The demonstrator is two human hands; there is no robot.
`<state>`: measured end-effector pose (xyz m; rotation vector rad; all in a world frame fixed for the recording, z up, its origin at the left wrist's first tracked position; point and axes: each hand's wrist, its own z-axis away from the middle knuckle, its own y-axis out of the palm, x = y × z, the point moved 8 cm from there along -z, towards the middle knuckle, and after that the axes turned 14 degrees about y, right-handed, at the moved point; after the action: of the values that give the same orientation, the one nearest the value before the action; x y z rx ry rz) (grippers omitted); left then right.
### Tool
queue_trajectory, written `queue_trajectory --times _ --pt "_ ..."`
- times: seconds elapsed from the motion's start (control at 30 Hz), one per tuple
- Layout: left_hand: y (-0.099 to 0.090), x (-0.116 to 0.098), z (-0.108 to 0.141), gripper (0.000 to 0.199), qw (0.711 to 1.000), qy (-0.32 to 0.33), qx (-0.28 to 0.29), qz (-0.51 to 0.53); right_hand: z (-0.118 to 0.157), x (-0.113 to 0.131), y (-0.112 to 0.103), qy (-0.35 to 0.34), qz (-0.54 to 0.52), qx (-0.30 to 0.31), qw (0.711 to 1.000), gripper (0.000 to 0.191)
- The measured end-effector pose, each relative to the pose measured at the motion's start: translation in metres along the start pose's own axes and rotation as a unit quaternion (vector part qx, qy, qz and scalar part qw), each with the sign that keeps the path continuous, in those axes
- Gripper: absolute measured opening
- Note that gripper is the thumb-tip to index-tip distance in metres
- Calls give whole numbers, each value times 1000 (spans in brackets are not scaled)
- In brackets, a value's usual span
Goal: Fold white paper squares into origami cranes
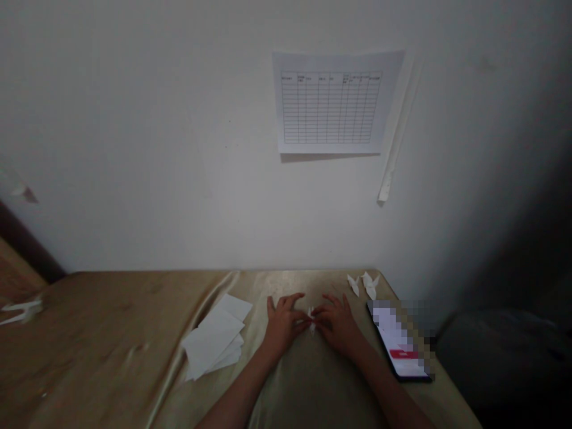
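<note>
My left hand (pixel 282 320) and my right hand (pixel 340 323) meet over the cloth-covered table. Thumbs and forefingers of both pinch a small white folded paper (pixel 311 329) from its two sides, and the other fingers are raised. Most of the paper's middle is hidden by the fingertips, so its exact shape cannot be made out. Beyond my right hand, two white origami cranes (pixel 370 286) sit near the table's far right corner. To the left of my left hand lies a loose, overlapping stack of white paper sheets (pixel 215 336).
A phone (pixel 397 342) with a lit screen lies along the right edge of the table (pixel 120 333). Behind stands a wall with a printed chart (pixel 333 104) and a narrow white strip (pixel 397 143). A white object (pixel 24 311) is at far left.
</note>
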<state>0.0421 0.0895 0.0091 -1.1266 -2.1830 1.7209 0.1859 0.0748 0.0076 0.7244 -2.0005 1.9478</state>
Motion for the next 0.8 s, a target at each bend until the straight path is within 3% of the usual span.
queue_trajectory --times 0.8 --pt "-3 -4 11 17 999 10 6 -43 -3 -4 -4 61 19 -21 998 12"
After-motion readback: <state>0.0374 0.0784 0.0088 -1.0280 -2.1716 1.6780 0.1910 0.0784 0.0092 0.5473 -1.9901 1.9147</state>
